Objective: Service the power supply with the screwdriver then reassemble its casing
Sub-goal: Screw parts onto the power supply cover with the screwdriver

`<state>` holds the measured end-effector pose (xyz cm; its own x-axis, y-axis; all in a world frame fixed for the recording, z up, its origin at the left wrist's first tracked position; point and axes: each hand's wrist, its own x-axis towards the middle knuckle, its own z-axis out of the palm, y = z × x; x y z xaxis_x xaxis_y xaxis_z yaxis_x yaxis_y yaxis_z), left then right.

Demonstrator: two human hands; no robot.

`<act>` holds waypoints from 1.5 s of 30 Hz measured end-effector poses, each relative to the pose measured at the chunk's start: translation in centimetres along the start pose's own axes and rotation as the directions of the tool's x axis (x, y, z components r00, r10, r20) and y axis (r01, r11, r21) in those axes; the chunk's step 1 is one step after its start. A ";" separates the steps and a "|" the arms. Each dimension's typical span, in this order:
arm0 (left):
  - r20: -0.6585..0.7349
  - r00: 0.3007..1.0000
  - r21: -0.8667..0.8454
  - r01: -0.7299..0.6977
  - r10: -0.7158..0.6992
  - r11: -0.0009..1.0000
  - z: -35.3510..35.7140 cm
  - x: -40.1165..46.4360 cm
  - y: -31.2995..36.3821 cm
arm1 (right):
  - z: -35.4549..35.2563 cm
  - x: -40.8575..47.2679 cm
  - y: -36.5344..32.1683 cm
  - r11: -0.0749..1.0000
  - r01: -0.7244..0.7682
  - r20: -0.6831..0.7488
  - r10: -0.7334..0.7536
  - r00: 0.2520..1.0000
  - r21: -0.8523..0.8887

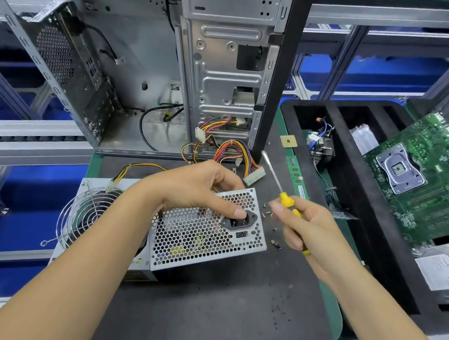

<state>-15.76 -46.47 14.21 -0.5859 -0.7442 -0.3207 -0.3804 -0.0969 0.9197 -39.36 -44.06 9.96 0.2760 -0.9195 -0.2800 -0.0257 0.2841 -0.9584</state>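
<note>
The silver power supply point(201, 236) lies on the black mat, its perforated end with the black socket turned up toward me and its round wire fan guard point(83, 215) at the left. My left hand point(200, 186) grips the supply's top edge, thumb beside the socket. My right hand point(308, 230) holds a yellow-and-black screwdriver point(286, 198) just right of the supply, its metal shaft pointing up and away, the tip in the air. Several small loose screws point(267, 214) lie on the mat between the supply and my right hand.
An open computer case point(154, 50) stands behind the mat, coloured cables point(231, 153) spilling from it to the supply. A RAM stick point(297, 178) and a small chip point(288, 142) lie at the mat's right. A black tray point(359, 203) holds a cooler, a green motherboard point(433, 179) and a hard drive point(442, 272).
</note>
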 end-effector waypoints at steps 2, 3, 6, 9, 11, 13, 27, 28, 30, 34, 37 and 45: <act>0.007 1.000 0.000 0.001 -0.001 1.000 -0.1 0.0 -0.1 | -2.2 0.8 1.0 0.990 -0.018 -0.106 0.004 0.994 -0.139; 0.011 1.000 0.000 0.001 -0.001 1.000 -0.1 0.0 -0.1 | -3.1 1.0 1.7 0.973 -0.033 -0.130 0.004 0.991 -0.227; 0.021 1.000 -0.002 0.004 -0.004 1.000 -0.2 0.1 0.0 | -4.9 1.3 3.9 0.917 -0.066 -0.155 0.005 0.988 -0.394; 0.016 1.000 -0.001 0.007 -0.007 1.000 -0.2 0.1 0.0 | -5.5 1.3 5.6 0.858 -0.065 -0.167 -0.024 0.986 -0.509; 0.011 1.000 0.003 0.007 -0.007 1.000 -0.2 0.1 0.0 | -5.6 1.2 6.3 0.826 -0.067 -0.172 -0.037 0.984 -0.559; 0.009 1.000 -0.002 0.009 -0.009 1.000 -0.1 0.2 0.0 | -5.5 1.0 6.7 0.832 -0.065 -0.168 -0.034 0.985 -0.551; 0.001 0.999 -0.012 0.034 -0.034 0.999 0.1 0.1 0.4 | -3.7 1.0 7.8 0.635 0.020 -0.094 -0.145 0.985 -0.772; -0.001 0.999 -0.014 0.036 -0.036 0.999 0.1 0.1 0.4 | -3.6 1.0 7.7 0.627 0.025 -0.087 -0.147 0.985 -0.778; 0.001 0.999 -0.018 0.040 -0.040 0.999 0.1 0.1 0.4 | -3.5 1.1 7.7 0.637 0.029 -0.087 -0.150 0.985 -0.770; 0.004 0.999 -0.020 0.049 -0.049 0.999 0.0 0.1 0.4 | -3.5 1.0 7.1 0.802 0.027 -0.111 -0.115 0.987 -0.596; 0.008 0.998 -0.030 0.059 -0.058 0.998 0.0 0.2 0.4 | -3.7 0.9 6.2 0.898 0.014 -0.133 -0.081 0.988 -0.440; 0.003 0.998 -0.017 0.066 -0.066 0.998 0.1 0.3 0.7 | -4.4 0.5 3.7 0.975 0.096 -0.088 -0.115 0.989 -0.201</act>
<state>-16.24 -46.73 14.70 -0.5617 -0.7340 -0.3818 -0.4064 -0.1572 0.9001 -43.50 -44.70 6.05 0.1914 -0.9664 -0.1715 -0.1917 0.1346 -0.9722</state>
